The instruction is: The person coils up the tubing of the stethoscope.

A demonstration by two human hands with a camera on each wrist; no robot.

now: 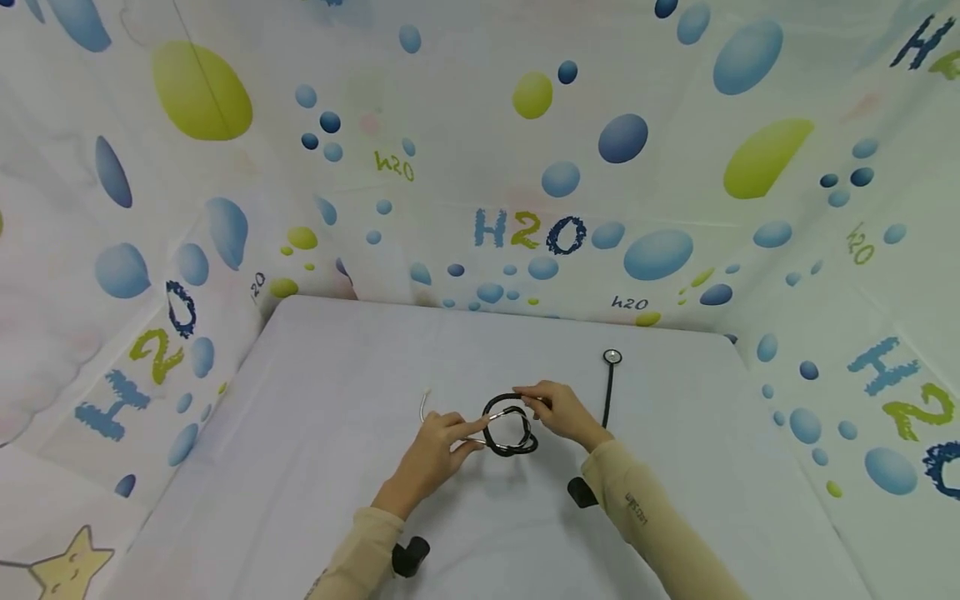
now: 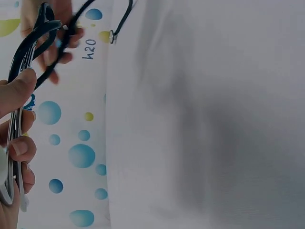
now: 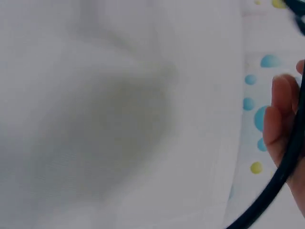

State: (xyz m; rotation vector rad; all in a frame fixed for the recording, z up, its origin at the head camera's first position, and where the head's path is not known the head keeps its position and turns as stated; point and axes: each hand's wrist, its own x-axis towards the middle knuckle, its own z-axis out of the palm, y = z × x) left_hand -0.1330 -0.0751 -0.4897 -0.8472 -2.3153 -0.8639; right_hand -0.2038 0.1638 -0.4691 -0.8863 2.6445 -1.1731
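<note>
A black stethoscope [image 1: 512, 451] is looped into a coil held between the two hands over the white table. My left hand [image 1: 437, 452] grips its metal ear tubes [image 2: 17, 125], with the thumb pressing near where they meet the black tubing. One ear tube end [image 1: 423, 402] sticks up beyond that hand. On the coil's right side, my right hand [image 1: 561, 410] pinches the tubing at the top of the loop. Tubing [image 3: 287, 162] crosses in front of that palm in the right wrist view. The round chest piece [image 1: 612, 357] lies farther back on the table, its tubing running toward the right forearm.
The table [image 1: 337, 358] has a white cover. A white curtain [image 1: 450, 100] printed with blue and green bubbles and H2O lettering stands behind it and at both sides. Black wrist devices [image 1: 411, 556] sit beneath the sleeves.
</note>
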